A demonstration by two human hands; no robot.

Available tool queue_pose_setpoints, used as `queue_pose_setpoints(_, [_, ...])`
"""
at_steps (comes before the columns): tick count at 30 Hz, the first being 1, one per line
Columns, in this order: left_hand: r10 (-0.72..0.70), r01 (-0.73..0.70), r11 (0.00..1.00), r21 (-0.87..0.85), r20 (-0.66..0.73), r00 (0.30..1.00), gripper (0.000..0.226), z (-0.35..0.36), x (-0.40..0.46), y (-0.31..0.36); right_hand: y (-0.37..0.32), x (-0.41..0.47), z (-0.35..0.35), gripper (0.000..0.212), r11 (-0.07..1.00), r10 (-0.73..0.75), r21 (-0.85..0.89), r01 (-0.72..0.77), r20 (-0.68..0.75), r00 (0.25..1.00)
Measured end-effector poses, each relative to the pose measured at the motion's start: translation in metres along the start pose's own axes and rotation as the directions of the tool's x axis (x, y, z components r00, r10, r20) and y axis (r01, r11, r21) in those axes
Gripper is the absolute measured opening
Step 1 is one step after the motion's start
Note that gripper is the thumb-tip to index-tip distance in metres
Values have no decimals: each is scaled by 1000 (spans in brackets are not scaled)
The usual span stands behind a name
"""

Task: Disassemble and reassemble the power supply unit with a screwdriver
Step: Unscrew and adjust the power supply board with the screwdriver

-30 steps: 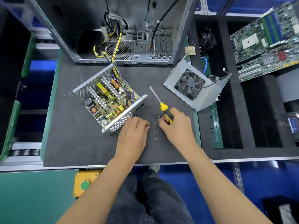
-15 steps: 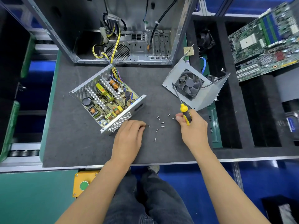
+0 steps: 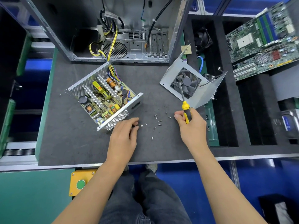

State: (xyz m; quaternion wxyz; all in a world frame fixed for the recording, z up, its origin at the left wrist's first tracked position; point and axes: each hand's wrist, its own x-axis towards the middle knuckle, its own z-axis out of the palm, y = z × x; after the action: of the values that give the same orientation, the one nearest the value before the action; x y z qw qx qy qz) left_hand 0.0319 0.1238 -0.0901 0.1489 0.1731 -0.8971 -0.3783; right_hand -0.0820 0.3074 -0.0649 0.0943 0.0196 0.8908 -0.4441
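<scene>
The right hand [image 3: 192, 126] grips the yellow and black handle of a screwdriver [image 3: 184, 101], fingers curled round it. A second ago this hand sat close beside the left one, with the shaft pointing up and to the left over bare worktop. It has since swung out to the right, and the metal shaft now leans away from the person, its tip resting over the grey fan [image 3: 186, 82] mounted in the detached metal cover [image 3: 208, 92].

The left hand [image 3: 124, 136] lies palm down on the dark grey worktop [image 3: 68, 136], fingers bent with their tips pressed on the surface; whether they pinch anything cannot be told. It has barely moved. The two hands are now well apart, and the gap shows a scatter of small loose screws [image 3: 157, 122] that the right hand earlier half covered. One screw lies just beside the left fingertips.

The open power supply unit [image 3: 103, 96] sits up and to the left of the left hand, its near perforated corner almost touching the knuckles. Its circuit board faces up, with yellow and orange coils showing. A bundle of coloured wires [image 3: 111, 62] runs from it into the empty computer case [image 3: 123, 29] behind. The cover with the fan lies to the right, just beyond the right hand. A motherboard [image 3: 265, 38] rests at the far right.
</scene>
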Motion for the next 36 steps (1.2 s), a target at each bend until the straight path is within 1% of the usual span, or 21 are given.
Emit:
queue_pose_setpoints(3, [5,-5,1000,2,7,1000,22,-1,-1,1,-1,-1,0,10,1000,-16,-2,16,13,1000])
queue_pose_setpoints(6, [18,-18,1000,2,7,1000,21,-2,-1,2,-2,-1,3,18,999,-37,-11,38,45,998])
queue_pose_setpoints(8, [26,-26,1000,-1,0,1000,21,-3,-2,3,0,0,6,24,996,-61,-60,65,80,995])
queue_pose_setpoints(10, [32,-32,999,-8,-7,999,21,-3,-2,3,2,0,7,33,985,-76,-145,91,105,992])
queue_pose_setpoints(12, [33,-33,999,-17,-12,999,20,-3,-2,3,3,1,8,34,977,-86,-188,102,93,992])
queue_pose_setpoints(15, [35,-36,999,-33,-27,999,20,-3,-3,4,0,-1,8,35,988,-88,-125,90,25,996])
queue_pose_setpoints(16, [33,-34,999,-37,-29,999,20,-3,-3,4,-1,-2,7,33,995,-64,-82,65,10,998])
queue_pose_setpoints(18, [28,-29,999,-41,-33,999,20,-2,-3,6,-2,-2,5,19,1000,-14,-11,14,3,1000])
queue_pose_setpoints(20, [17,-19,999,-45,-36,999,19,-2,-1,8,-2,-1,2,8,1000,5,20,-5,7,1000])
queue_pose_setpoints(22, [15,-17,999,-43,-33,999,18,0,3,12,-3,-2,1,4,1000,-2,17,1,20,1000])
queue_pose_setpoints(24, [33,-34,999,-35,-30,999,18,1,7,17,-2,-2,2,4,1000,-7,5,7,22,1000])
queue_pose_setpoints(27, [44,-44,999,-8,-37,998,18,2,12,20,1,-2,6,15,997,-54,-56,56,27,998])
queue_pose_setpoints(30, [68,-66,997,38,-55,996,20,0,8,15,5,0,10,33,975,-139,-171,144,44,989])
queue_pose_setpoints(32, [53,-48,996,78,-57,997,22,-1,2,9,5,-1,13,45,953,-179,-241,183,37,983])
queue_pose_setpoints(34, [41,-36,994,104,-44,998,23,0,-2,4,5,-3,15,50,945,-214,-245,214,26,976])
queue_pose_setpoints(36, [62,-58,992,114,-31,998,22,2,-2,4,6,-4,16,53,943,-253,-224,247,3,967])
